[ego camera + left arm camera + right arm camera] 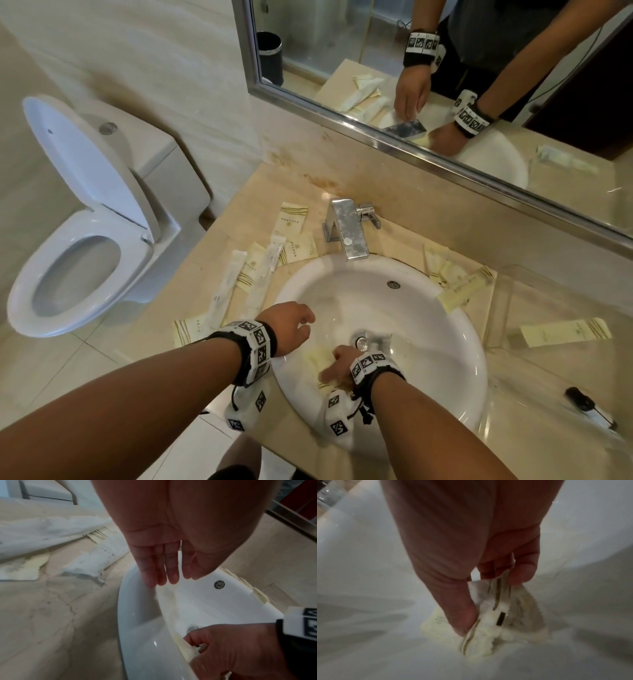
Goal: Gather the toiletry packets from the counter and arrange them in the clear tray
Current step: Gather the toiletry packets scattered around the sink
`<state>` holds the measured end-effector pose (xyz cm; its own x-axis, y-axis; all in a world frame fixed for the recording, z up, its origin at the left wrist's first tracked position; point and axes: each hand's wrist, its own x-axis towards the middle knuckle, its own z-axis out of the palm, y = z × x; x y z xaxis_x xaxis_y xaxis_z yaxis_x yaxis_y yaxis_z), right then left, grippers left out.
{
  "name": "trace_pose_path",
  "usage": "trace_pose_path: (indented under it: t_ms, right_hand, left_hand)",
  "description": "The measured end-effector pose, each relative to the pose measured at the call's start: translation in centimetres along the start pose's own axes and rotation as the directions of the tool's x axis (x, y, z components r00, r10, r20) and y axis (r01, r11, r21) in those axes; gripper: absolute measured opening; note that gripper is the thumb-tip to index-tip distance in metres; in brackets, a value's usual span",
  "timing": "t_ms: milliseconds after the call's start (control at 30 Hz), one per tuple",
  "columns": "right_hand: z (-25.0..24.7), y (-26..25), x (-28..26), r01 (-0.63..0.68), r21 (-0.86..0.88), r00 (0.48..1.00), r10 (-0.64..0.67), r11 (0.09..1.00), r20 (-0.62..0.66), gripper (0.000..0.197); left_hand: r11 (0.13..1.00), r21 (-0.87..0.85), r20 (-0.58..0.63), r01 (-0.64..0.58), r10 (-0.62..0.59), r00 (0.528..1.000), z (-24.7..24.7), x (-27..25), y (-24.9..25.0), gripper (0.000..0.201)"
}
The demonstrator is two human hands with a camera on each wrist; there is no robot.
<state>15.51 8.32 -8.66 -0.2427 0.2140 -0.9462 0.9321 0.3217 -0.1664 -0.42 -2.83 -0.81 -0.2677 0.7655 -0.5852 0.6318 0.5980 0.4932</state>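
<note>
My right hand [337,365] reaches into the white sink [428,308] near the drain. Its thumb and fingers pinch a small bunch of cream packets [318,358]. In the right wrist view the right hand [491,601] grips these striped cream packets [498,616] against the basin. My left hand [296,325] hovers over the sink's left rim, holding nothing; the left wrist view shows the left hand [169,577] with straight fingers. The clear tray [548,380] stands on the counter at the right, with one cream packet [565,332] lying in it.
Several cream and white packets [267,260] lie scattered left of the sink, and more packets [455,281] right of the steel faucet [347,229]. A black item [589,407] lies at the tray's near end. An open toilet [78,240] stands left; a mirror [479,154] runs behind.
</note>
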Motion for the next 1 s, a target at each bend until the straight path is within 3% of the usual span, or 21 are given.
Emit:
trace_pose_path:
  t_ms: [100, 267, 333, 400, 500, 633, 700, 867, 933, 1000]
  right_hand:
    - [-0.3, -0.3, -1.2, 0.066, -0.017, 0.996, -0.066, 0.998, -0.057, 0.089]
    - [-2.8, -3.0, -4.1, 0.295, -0.033, 0.924, -0.294, 0.955, -0.243, 0.039]
    - [-3.4, -4.8, -5.3, 0.347, -0.178, 0.871, -0.387, 0.921, -0.303, 0.031]
    - [-3.7, -6.8, -6.4, 0.339, -0.4, 0.811, -0.48, 0.852, -0.335, 0.038]
    - [-3.0, -9.9, -7.4, 0.337, -0.645, 0.692, -0.644, 0.687, -0.325, 0.044]
    - [-1.3, -13.0, -7.8, 0.39, -0.73, 0.549, -0.778, 0.561, -0.304, 0.043]
    - [-0.7, -13.7, -7.6, 0.368, -0.734, 0.547, -0.771, 0.571, -0.326, 0.039]
    - [-0.8, -13.9, -6.4, 0.238, -0.704, 0.686, -0.629, 0.669, -0.366, 0.036]
    - [-1.0, -14.1, -6.3, 0.25, -0.713, 0.677, -0.645, 0.655, -0.354, 0.028]
    - [-1.0, -14.5, -6.5, 0.272, -0.729, 0.632, -0.688, 0.629, -0.358, 0.023]
  left_hand:
    - [1.0, -0.021, 0.0, 0.0, 0.0, 1.0, -0.2, -0.6, 0.1, 0.037]
    - [0.998, -0.064, -0.046, 0.014, -0.017, 0.999, -1.5, -1.5, -0.9, 0.061]
    - [0.998, -0.061, -0.042, 0.007, -0.009, 0.999, -2.3, -2.1, -1.6, 0.077]
    - [0.999, -0.052, -0.049, -0.007, 0.004, 0.999, -3.0, -2.9, -2.2, 0.084]
    - [1.0, 0.016, -0.089, 0.008, -0.006, 0.996, -3.9, -3.7, -3.4, 0.07]
    - [0.992, 0.093, -0.215, 0.085, -0.064, 0.975, -5.1, -4.7, -5.2, 0.037]
    - [0.987, 0.114, -0.24, 0.114, -0.084, 0.967, -5.3, -4.9, -6.3, 0.03]
    - [0.965, 0.207, -0.176, 0.16, -0.124, 0.977, -4.7, -5.0, -8.3, 0.031]
    - [0.968, 0.206, -0.157, 0.141, -0.11, 0.982, -4.6, -5.0, -8.6, 0.029]
    - [0.976, 0.184, -0.161, 0.117, -0.087, 0.983, -4.9, -4.9, -8.6, 0.024]
